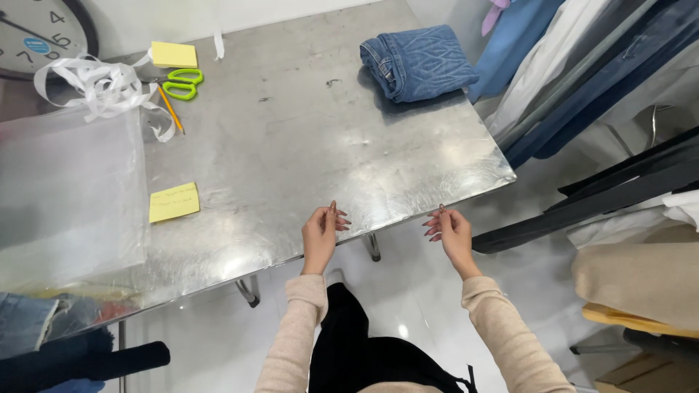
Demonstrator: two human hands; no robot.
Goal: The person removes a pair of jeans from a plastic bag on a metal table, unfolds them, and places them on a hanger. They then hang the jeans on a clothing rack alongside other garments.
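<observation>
Both hands hover at the near edge of the steel table (291, 145): my left hand (321, 234) and right hand (451, 231) each have fingertips pinched together, as if stretching something thin between them — I cannot tell what, if anything. Folded jeans (419, 62) sit at the table's far right corner, out of the way — clear plastic bags (69, 189), sticky notes (173, 201) and green scissors (182, 82) along its left side.

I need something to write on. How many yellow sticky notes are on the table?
2. One pad at the far edge beside the green scissors; one note at the left, next to the clear bag. Others may be hidden.
</observation>
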